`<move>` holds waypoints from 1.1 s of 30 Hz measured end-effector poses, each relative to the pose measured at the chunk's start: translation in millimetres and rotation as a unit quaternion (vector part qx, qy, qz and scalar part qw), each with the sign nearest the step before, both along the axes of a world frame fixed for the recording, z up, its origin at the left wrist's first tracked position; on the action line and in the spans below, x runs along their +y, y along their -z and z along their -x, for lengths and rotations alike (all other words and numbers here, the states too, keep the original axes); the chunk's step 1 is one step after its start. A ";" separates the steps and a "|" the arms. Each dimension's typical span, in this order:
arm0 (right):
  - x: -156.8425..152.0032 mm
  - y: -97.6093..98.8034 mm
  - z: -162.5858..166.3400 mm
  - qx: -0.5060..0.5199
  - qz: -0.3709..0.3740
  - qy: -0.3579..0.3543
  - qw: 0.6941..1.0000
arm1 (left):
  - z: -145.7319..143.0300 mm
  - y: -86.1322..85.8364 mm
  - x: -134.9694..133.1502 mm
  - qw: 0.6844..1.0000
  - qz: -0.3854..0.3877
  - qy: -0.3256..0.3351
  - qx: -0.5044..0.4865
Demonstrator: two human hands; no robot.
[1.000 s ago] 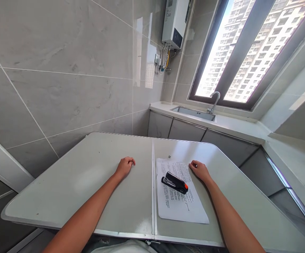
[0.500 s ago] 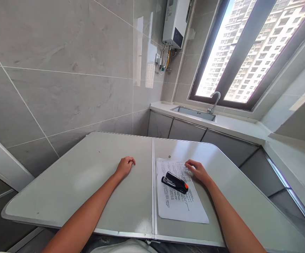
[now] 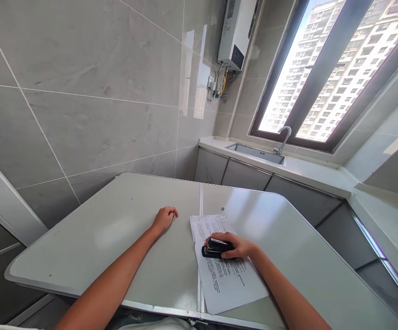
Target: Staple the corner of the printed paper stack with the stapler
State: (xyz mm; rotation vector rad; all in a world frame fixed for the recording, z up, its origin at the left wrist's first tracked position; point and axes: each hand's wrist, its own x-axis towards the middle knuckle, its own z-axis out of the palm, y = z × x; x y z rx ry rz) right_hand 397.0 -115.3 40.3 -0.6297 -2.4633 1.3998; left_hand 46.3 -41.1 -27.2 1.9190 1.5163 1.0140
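A printed sheet of paper (image 3: 224,279) lies on the grey folding table (image 3: 116,233), right of its centre seam. On the sheet sits a black stapler (image 3: 214,248), and my right hand (image 3: 235,245) is wrapped over it from the right, fingers curled around its body. My left hand (image 3: 163,217) rests on the tabletop left of the paper, fingers loosely curled in, nothing in it. A few tiny staples (image 3: 222,209) lie just beyond the paper's far edge.
A tiled wall runs along the left and back. Behind the table is a counter with a steel sink (image 3: 257,153) and tap (image 3: 283,137) under a window. A white water heater (image 3: 236,32) hangs high on the wall.
My right hand moved from the paper's far right corner onto the stapler and closed on it. The paper has shifted and turned slightly. My left hand has stayed put.
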 end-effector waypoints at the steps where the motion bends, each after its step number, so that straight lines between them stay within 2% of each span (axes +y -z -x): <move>1: -1.1 1.8 5.2 0.005 0.003 0.002 1.000 | 0.9 -0.8 0.8 1.000 0.000 -0.009 -0.023; 6: -12.0 18.2 42.6 0.020 0.000 0.080 0.997 | 15.7 -6.0 9.4 0.979 0.029 -0.051 -0.193; 9: -18.1 25.0 78.8 0.022 -0.018 0.138 0.990 | 28.3 -8.4 15.1 0.971 0.034 -0.056 -0.230; 14: -11.1 31.4 151.7 0.015 -0.027 0.184 0.983 | 43.7 -8.2 21.0 0.990 -0.047 -0.078 -0.109; 16: -5.0 34.6 175.7 0.020 -0.034 0.206 0.978 | 47.1 -6.5 22.3 0.993 -0.057 -0.070 -0.073; 20: 1.9 39.1 197.7 0.037 -0.046 0.187 0.981 | 49.5 -2.9 23.9 0.997 -0.050 -0.042 -0.031; 24: 9.1 36.9 187.4 0.077 -0.027 0.115 0.990 | 47.8 1.2 25.2 0.997 -0.060 -0.012 0.049; 26: 21.7 34.3 170.4 0.119 -0.014 0.109 0.987 | 46.5 3.6 25.9 0.992 -0.070 -0.013 0.101; 28: 41.5 33.4 142.9 0.145 -0.023 0.198 0.969 | 45.8 6.0 26.7 0.986 -0.072 -0.016 0.149; 29: 52.9 34.3 125.1 0.140 -0.043 0.283 0.948 | 45.9 6.9 27.0 0.983 -0.069 -0.017 0.170; 31: 74.5 39.6 84.3 0.078 -0.137 0.463 0.872 | 46.9 8.5 27.2 0.977 -0.063 -0.020 0.205; 32: 83.3 43.6 63.4 0.044 -0.187 0.519 0.833 | 47.8 9.0 27.0 0.974 -0.061 -0.024 0.216; 33: 90.4 48.2 44.1 0.006 -0.220 0.549 0.807 | 48.7 9.5 26.7 0.973 -0.060 -0.031 0.222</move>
